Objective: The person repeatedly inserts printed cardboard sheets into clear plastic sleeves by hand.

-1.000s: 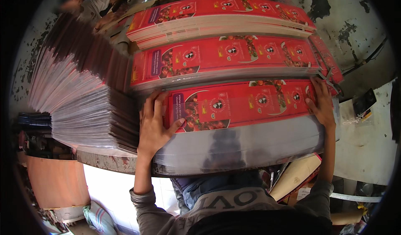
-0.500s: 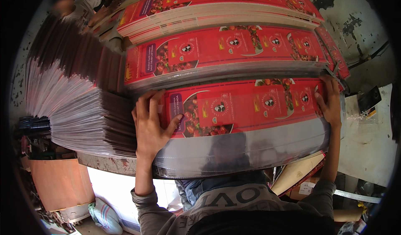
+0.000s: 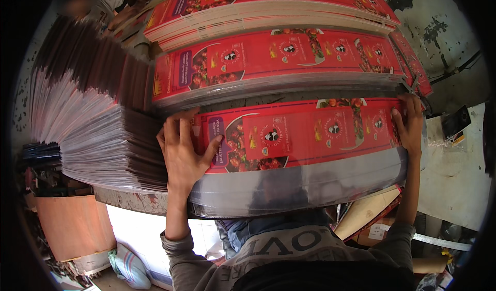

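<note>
Head view, landmark: the nearest stack of red printed sheets (image 3: 305,136), long and flat, its silvery edges facing the person.
Nearest stack, place: on the worn table edge (image 3: 129,200), directly in front of the person's chest, overhanging the edge a little.
Left hand (image 3: 182,154): flat on the left end of the nearest stack, palm down; fingers spread apart and pointing away from the person, thumb angled across the red print.
Right hand (image 3: 411,125): at the right end of the nearest stack; fingers together and curled over the top corner, thumb side against the end.
Grip: both hands press the stack's ends; neither is closed round anything.
Middle stack (image 3: 279,63): same red sheets, just behind the nearest stack, slightly higher in view.
Far stack (image 3: 268,4): behind the middle stack, top sheets red, pale edges showing.
Fanned grey sheets (image 3: 88,120): a tall pile left of the nearest stack, touching the left wrist area.
Orange panel (image 3: 75,226): below and left of the nearest stack, under the table.
Another person (image 3: 111,4): far left beyond the far stack, partly seen.
</note>
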The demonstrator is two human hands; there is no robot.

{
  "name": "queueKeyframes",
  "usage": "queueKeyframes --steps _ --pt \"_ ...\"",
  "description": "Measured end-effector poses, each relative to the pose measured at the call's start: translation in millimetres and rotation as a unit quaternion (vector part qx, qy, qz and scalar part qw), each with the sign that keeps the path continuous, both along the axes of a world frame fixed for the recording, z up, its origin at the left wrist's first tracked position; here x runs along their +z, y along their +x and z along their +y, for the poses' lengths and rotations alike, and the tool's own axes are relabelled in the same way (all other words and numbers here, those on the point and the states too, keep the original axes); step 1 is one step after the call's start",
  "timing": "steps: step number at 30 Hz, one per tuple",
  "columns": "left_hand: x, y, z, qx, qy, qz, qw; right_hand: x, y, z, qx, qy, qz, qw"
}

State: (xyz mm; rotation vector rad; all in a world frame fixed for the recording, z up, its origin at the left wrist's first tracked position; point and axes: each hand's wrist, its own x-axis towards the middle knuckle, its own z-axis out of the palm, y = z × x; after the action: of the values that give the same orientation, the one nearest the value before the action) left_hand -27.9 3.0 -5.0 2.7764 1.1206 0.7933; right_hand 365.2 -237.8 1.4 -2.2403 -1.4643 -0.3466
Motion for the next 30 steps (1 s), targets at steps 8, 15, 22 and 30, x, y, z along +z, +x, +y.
queueKeyframes --steps 8,15,22,30 --pt "-0.6 -2.6 -0.9 0.025 0.007 -0.001 1.000 -5.6 10.7 -4.6 -0.022 -0.002 0.009 1.000" --pt "1.2 -2.1 -3.1 -0.026 0.019 -0.009 0.999 -1.4 -1.5 -0.3 0.029 0.047 0.004 0.998" --pt "1.8 0.5 -1.1 -0.042 0.019 -0.009 0.999 -4.4 5.2 -2.7 0.038 0.033 0.055 0.997" --pt "-1.5 -4.1 1.3 -0.042 0.011 -0.009 0.999 -4.1 9.8 -2.6 0.034 -0.002 0.042 0.999"
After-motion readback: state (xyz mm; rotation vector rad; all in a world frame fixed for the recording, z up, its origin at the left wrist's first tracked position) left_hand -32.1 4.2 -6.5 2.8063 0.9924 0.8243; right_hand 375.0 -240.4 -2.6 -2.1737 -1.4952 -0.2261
